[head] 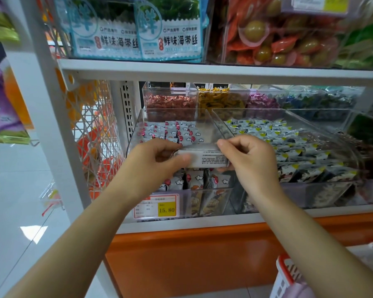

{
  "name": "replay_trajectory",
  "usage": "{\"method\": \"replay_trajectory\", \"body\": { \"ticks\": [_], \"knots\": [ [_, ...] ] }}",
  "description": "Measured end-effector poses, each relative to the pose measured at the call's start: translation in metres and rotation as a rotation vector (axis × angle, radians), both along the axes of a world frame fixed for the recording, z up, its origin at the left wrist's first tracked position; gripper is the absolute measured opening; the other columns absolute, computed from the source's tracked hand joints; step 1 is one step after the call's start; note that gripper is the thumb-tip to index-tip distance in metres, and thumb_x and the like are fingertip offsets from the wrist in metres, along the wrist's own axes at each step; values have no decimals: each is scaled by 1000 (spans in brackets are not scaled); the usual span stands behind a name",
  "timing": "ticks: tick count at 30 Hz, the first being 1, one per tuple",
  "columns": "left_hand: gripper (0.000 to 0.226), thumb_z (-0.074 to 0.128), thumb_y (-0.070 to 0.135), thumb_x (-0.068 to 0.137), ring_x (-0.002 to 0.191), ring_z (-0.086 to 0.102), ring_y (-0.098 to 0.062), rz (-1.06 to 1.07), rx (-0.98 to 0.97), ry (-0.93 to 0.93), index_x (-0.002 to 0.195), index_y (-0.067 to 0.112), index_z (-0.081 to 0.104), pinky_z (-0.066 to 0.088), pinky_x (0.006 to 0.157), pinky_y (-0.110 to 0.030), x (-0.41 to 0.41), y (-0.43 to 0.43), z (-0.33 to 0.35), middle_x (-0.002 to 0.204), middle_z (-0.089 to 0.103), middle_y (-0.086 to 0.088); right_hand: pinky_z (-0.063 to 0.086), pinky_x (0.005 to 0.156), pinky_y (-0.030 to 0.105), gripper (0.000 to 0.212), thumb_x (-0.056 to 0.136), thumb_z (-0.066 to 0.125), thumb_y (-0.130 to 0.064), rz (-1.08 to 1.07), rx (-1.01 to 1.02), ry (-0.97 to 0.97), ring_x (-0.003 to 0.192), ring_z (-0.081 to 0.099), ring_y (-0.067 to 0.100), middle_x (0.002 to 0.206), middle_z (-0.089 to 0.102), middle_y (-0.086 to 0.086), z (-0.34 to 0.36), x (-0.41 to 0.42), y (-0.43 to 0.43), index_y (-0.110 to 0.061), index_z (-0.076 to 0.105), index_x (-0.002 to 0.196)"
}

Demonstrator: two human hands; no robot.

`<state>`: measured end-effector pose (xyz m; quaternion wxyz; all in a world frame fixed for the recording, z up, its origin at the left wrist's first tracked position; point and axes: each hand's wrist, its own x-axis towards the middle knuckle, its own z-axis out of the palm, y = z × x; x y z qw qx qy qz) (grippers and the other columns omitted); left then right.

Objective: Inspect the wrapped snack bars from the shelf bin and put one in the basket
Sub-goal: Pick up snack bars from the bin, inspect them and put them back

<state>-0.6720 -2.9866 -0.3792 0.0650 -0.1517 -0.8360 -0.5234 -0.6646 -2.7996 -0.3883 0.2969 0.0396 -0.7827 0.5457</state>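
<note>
Head view: left hand (157, 161) and right hand (249, 160) each pinch one end of a wrapped snack bar (210, 158), fine-print side up, above the clear shelf bin (136, 127) of like bars; basket (285, 274) at 5 o'clock.

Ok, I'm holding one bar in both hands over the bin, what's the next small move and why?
Probably release the left hand and lower the snack bar with the right hand toward the basket. Both hands hold the bar's ends above the shelf bin, its printed side faces up for reading, and the basket sits low on the right hand's side.
</note>
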Motion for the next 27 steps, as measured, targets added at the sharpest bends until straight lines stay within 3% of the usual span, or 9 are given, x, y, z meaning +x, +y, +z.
{"method": "replay_trajectory", "body": {
  "ticks": [3,5,8,10,12,14,18,22,27],
  "knots": [
    [28,64,35,83,77,61,-1,41,-167,110,110,28,60,48,66,-15,-1,2,-3,91,63,14,57,65,47,16,88,62,-21,19,19,15,70,68,23,72,68,7,1,2,1,-15,68,75],
    [11,58,29,89,64,59,1,70,-138,150,94,20,62,41,50,-9,-3,2,-4,77,63,9,59,68,32,7,86,63,-21,167,-45,-12,77,70,12,84,72,-3,1,5,-1,-24,68,91],
    [17,52,25,93,66,65,-7,101,-23,134,98,15,64,47,49,-11,-7,3,-7,79,67,2,49,96,38,45,80,68,-25,243,64,-97,110,61,16,122,63,-6,0,5,-3,-32,56,123],
    [31,51,26,94,63,64,-1,110,35,128,121,13,58,46,49,-10,-8,6,-6,84,68,4,48,97,39,49,82,68,-20,207,120,-79,110,60,12,120,61,-10,4,4,-4,-31,53,128],
    [44,50,32,93,67,62,0,124,24,141,134,15,47,45,51,-11,-10,9,-4,95,68,5,54,86,38,43,83,67,-18,153,86,-33,94,64,12,106,66,-7,8,0,-3,-25,57,124],
    [47,49,32,94,88,60,-6,155,-46,190,138,16,42,47,69,-17,-19,8,-2,112,63,5,55,83,42,37,82,68,-22,69,42,-10,93,64,18,104,66,1,11,-7,0,-20,61,119],
    [37,44,24,97,119,48,-30,168,-497,215,128,4,49,32,107,-38,-53,8,0,132,52,-16,51,87,46,31,82,69,-24,-64,-31,-13,97,64,27,102,61,-1,13,-23,8,-18,62,112],
    [47,29,37,99,137,25,-24,33,-863,75,130,5,43,17,112,-56,-86,18,-7,146,35,-12,55,79,42,25,82,70,-23,-115,-61,-12,86,67,22,107,61,-2,14,-37,11,-20,60,105],
    [58,11,46,98,145,-4,-18,-39,-1161,10,146,16,26,3,112,-59,-107,24,-15,158,7,-2,56,76,45,29,83,70,-19,-99,-30,-8,80,67,22,96,61,-3,17,-50,8,-9,60,108]
  ]
}}
